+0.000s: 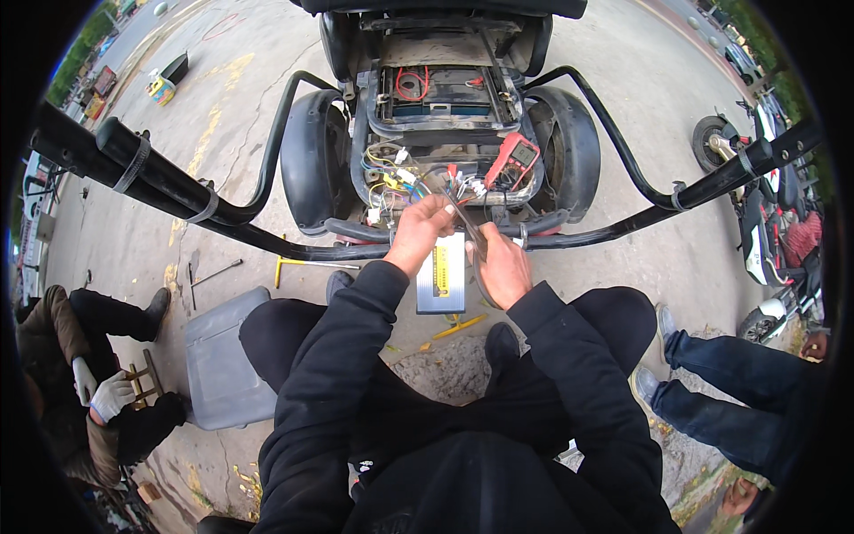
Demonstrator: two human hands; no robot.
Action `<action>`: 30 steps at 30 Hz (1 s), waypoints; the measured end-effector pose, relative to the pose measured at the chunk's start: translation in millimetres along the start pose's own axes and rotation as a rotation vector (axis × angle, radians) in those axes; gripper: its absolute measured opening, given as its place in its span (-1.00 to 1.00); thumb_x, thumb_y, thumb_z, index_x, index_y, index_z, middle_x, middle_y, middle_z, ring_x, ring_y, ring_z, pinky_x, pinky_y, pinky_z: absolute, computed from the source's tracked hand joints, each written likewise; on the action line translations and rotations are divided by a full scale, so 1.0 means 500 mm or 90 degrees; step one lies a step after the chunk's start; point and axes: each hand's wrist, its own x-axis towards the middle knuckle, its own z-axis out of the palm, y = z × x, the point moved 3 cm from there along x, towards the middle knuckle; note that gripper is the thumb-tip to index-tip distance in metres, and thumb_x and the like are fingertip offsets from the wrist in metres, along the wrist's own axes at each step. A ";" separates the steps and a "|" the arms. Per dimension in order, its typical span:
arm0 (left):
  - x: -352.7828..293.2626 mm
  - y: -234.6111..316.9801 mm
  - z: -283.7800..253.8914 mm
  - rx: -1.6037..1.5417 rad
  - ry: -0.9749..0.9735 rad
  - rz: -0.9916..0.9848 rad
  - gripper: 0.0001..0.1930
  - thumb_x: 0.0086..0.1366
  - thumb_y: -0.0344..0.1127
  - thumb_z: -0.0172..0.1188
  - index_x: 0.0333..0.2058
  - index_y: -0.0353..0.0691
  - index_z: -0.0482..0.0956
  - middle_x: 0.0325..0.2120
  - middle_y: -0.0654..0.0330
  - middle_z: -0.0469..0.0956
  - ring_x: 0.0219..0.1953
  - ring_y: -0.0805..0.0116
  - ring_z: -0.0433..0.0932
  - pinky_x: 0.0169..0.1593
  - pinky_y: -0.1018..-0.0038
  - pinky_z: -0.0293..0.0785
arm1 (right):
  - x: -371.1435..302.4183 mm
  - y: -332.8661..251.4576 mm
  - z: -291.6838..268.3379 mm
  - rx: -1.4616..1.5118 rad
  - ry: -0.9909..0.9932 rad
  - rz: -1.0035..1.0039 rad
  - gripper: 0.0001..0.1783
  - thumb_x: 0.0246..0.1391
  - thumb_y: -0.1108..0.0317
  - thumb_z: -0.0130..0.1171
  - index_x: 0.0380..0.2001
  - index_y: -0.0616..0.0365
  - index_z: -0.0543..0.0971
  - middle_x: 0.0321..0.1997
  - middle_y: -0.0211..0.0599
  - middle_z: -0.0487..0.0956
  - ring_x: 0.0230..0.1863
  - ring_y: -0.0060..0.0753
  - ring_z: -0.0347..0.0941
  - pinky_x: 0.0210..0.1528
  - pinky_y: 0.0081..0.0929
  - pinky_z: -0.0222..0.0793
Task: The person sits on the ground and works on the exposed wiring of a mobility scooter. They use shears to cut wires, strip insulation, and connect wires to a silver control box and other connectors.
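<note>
In front of a vehicle's open rear frame, my left hand (425, 233) is closed in a pinch on thin wires beside a bundle of loose coloured wires (405, 173). My right hand (503, 269) is wrapped round a dark pair of pliers (469, 222). Its jaws reach up to the wires at my left fingertips; whether they bite on one I cannot tell. Just below and between both hands is a silver finned controller box (454, 283) with a yellow label. What supports the box is hidden. A red multimeter (516, 158) leans on the frame beyond my right hand.
Black tube bars (258, 233) cross on both sides, with wheels under fenders (569, 156). A grey plastic panel (229, 360) and a yellow T-handle wrench (307, 263) lie left. A gloved person (111, 396) sits left; another person's legs (721, 383) stand right, near motorcycles (765, 205).
</note>
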 end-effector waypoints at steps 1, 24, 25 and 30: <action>-0.001 0.003 0.000 0.001 0.002 0.000 -0.86 0.58 -0.32 0.25 -0.13 -0.27 0.68 -0.41 0.37 0.61 -0.38 0.60 0.47 -0.20 0.56 0.42 | -0.001 0.000 0.000 0.023 -0.024 0.015 -0.66 0.43 0.12 0.28 0.03 0.13 0.54 -0.09 0.14 0.72 -0.10 0.38 0.67 -0.09 0.15 0.55; -0.003 -0.018 -0.015 -0.008 0.033 -0.016 -0.86 0.56 -0.34 0.25 -0.08 -0.27 0.68 -0.33 0.34 0.68 -0.33 0.56 0.59 -0.15 0.53 0.52 | -0.109 0.075 -0.062 0.355 0.215 0.158 -0.60 0.55 0.01 0.15 0.00 0.17 0.49 -0.24 -0.25 0.60 -0.24 -0.36 0.58 -0.26 -0.22 0.57; 0.000 -0.019 -0.015 -0.006 0.030 -0.005 -0.86 0.56 -0.35 0.24 -0.07 -0.28 0.68 -0.32 0.33 0.68 -0.34 0.55 0.61 -0.16 0.53 0.54 | -0.149 0.075 -0.019 0.356 0.193 0.128 -0.61 0.54 0.03 0.17 0.00 0.18 0.50 -0.24 -0.18 0.63 -0.25 -0.26 0.61 -0.20 -0.16 0.56; -0.014 -0.016 -0.008 0.035 0.029 -0.005 -0.86 0.59 -0.31 0.24 -0.10 -0.24 0.69 -0.35 0.37 0.65 -0.32 0.60 0.61 -0.15 0.60 0.53 | -0.164 0.093 0.058 0.170 0.054 0.168 -0.62 0.47 0.05 0.24 0.01 0.17 0.54 -0.30 0.06 0.71 -0.20 0.19 0.69 -0.15 0.03 0.54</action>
